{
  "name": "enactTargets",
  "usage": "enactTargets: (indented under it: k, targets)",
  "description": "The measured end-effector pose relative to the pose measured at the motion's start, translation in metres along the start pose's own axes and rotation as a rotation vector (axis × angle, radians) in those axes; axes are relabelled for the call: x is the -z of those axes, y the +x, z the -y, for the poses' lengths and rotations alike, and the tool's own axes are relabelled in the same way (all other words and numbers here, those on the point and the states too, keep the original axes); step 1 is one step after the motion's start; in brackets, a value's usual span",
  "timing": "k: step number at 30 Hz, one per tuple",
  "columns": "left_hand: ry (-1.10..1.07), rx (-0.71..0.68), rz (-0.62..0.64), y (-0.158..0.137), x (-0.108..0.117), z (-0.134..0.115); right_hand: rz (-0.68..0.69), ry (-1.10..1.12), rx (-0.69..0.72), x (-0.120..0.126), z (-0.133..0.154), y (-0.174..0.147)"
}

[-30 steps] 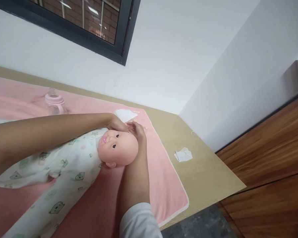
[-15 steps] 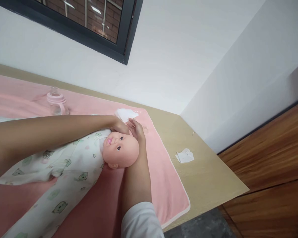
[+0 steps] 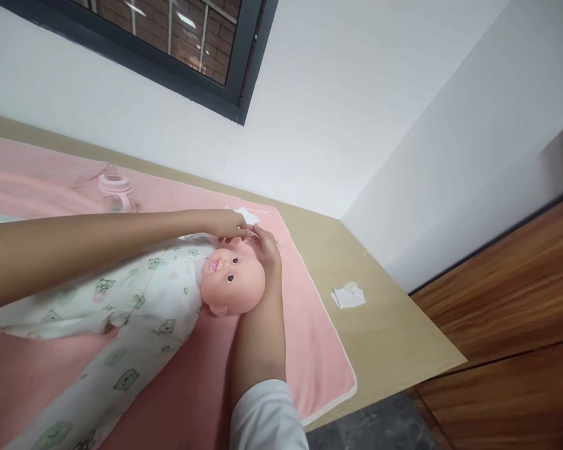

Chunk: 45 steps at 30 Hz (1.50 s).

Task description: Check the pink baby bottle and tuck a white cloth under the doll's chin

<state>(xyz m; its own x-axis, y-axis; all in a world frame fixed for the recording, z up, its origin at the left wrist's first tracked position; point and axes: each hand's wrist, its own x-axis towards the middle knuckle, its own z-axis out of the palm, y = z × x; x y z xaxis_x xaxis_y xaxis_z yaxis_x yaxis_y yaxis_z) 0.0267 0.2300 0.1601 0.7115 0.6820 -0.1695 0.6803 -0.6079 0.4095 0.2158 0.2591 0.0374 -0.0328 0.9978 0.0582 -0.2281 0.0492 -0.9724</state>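
Baby doll [image 3: 173, 300] lies on the pink blanket [image 3: 314, 356], head toward the right, against the right forearm [image 3: 261, 344]. Left hand [image 3: 229, 224] and right hand [image 3: 268, 245] nearly meet at the head's far side, fingers bent; whether either grasps anything cannot be determined.

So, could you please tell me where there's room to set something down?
Free: the table between folded tissue and wooden panels, and the blanket's corner beside the right sleeve. Crowded: around the doll's head, left hand and right hand.
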Motion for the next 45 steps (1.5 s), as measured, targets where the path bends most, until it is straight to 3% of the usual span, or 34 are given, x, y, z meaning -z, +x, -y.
enactTargets:
  k: [8, 16, 25, 30, 34, 40, 45]
  targets:
    - [-0.055, 0.051, -0.12, -0.038, 0.007, 0.01, -0.08, -0.111, -0.045, 0.013, 0.03, -0.021]
    - [-0.198, 0.0, -0.417, -0.071, 0.019, 0.003, -0.082, -0.27, 0.195, -0.009, 0.092, -0.04]
    - [-0.388, -0.113, -0.695, -0.104, 0.009, 0.004, 0.263, -0.577, 0.34, -0.066, 0.147, -0.072]
    - [-0.345, -0.191, -0.605, -0.119, 0.017, 0.021, 0.462, -0.761, 0.379, -0.106, 0.153, -0.091]
    - [-0.251, -0.165, -0.537, -0.132, 0.027, 0.036, 0.518, -0.845, 0.434, -0.129, 0.153, -0.102]
    - [-0.188, -0.059, -0.511, -0.143, 0.035, 0.044, 0.578, -0.912, 0.517, -0.14, 0.159, -0.117]
    - [-0.249, -0.063, -0.357, -0.147, 0.04, 0.04, 0.555, -0.935, 0.533, -0.14, 0.164, -0.124]
